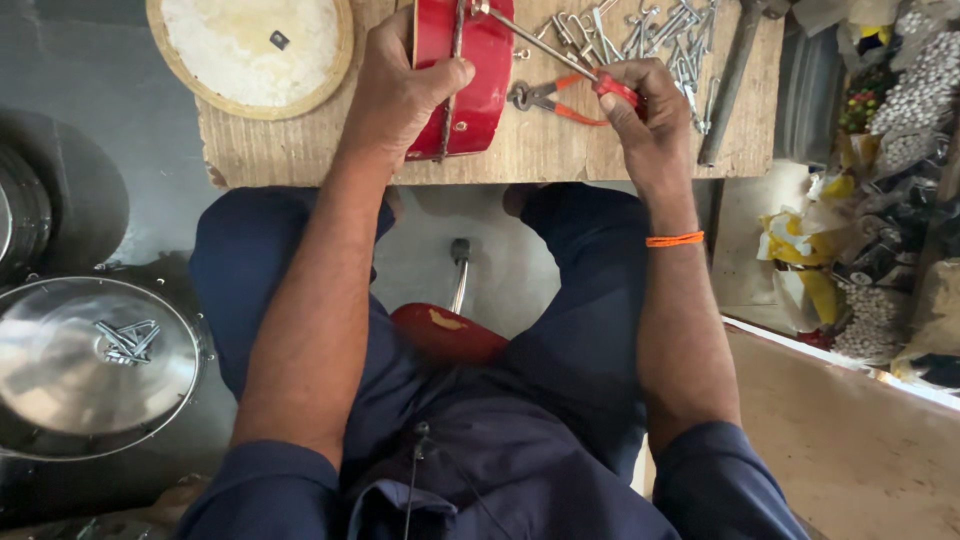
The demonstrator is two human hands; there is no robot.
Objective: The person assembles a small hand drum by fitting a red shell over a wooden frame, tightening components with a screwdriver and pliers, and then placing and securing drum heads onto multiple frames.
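Observation:
My left hand (pixel 400 85) grips a red curved metal piece (pixel 480 70) that stands on a wooden board (pixel 560 150), thumb pressed over its rim. My right hand (pixel 645 115) holds the red handle of a long thin metal tool (pixel 545 45), likely a screwdriver, whose shaft reaches up to the top edge of the red piece. Orange-handled pliers (pixel 545 98) lie on the board between my hands. Several loose metal hooks and screws (pixel 640 35) are scattered behind my right hand.
A round cream disc with a wooden rim (pixel 250 50) lies on the board's left end. A hammer (pixel 730 80) rests at the right. A steel lid (pixel 95 365) sits at lower left, a red object with a rod (pixel 445 330) between my knees, bags of small parts (pixel 890 150) at right.

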